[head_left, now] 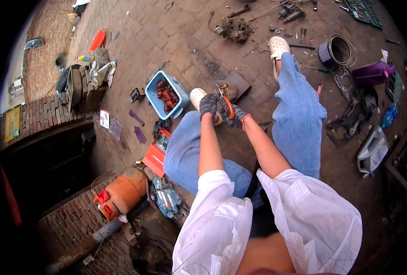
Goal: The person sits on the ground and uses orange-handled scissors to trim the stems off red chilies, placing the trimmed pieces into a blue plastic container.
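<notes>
My right hand [233, 115], in a dark grey glove with an orange-red cuff, is closed around an orange-handled hand tool [229, 106]. Its slim metal tip points away from me; whether it is scissors or pliers I cannot tell. Close beside it, my gloved left hand [208, 105] has its fingers curled; anything inside them is hidden. Just beyond both hands, a round metallic part [228, 90] sits on a dark flat plate [241, 85] on the ground between my feet.
A light-blue tub [177, 81] of reddish-brown pieces stands left of my hands. A red toolbox [155, 158] lies by my left knee. Rightward are a metal bucket [338, 50], a purple jug [373, 73] and a grey jug [373, 150]. A greasy machine part [234, 30] lies ahead.
</notes>
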`<act>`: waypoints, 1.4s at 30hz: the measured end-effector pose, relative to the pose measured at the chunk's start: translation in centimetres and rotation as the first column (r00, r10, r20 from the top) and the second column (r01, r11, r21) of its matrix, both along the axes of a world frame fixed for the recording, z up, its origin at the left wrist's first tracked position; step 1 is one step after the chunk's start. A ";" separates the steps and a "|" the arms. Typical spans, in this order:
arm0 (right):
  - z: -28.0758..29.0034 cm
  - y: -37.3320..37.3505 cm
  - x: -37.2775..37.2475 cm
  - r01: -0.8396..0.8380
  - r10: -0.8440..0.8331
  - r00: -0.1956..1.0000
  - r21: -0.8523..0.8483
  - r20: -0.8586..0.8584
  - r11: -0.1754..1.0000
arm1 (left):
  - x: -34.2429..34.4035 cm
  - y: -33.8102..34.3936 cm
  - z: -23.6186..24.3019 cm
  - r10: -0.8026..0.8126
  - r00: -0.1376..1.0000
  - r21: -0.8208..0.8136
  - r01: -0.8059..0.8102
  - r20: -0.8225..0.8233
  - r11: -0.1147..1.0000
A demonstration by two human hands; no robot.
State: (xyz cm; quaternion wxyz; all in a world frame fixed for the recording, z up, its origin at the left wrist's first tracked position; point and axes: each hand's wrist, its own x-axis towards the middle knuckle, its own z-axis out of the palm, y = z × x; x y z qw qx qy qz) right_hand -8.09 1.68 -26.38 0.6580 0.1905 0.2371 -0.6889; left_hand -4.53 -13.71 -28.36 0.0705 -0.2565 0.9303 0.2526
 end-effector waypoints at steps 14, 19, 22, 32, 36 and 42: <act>-0.8 0.1 0.9 0.091 -0.091 0.996 -0.018 -0.010 0.996 | -0.1 1.6 3.3 0.353 0.936 0.435 -0.313 -0.011 0.844; -0.5 0.6 0.8 0.097 -0.097 0.995 -0.037 0.004 0.995 | -0.1 1.9 3.4 0.446 0.894 0.557 -0.351 -0.040 0.753; -0.4 0.8 0.7 0.098 -0.098 0.995 -0.045 0.011 0.994 | -0.1 1.7 3.1 0.419 0.902 0.537 -0.305 -0.102 0.787; 0.1 1.1 0.8 0.062 -0.061 0.998 -0.064 0.017 0.996 | 0.3 0.2 3.1 0.252 0.964 0.567 -0.163 -0.080 0.807; -0.5 1.3 0.3 0.069 -0.069 0.998 -0.046 0.008 0.997 | -0.7 1.2 3.9 0.251 0.968 0.572 -0.210 0.008 0.793; -0.7 0.2 0.4 0.095 -0.094 0.995 -0.030 0.022 0.995 | -0.4 0.8 3.2 0.252 0.967 0.502 -0.229 0.023 0.834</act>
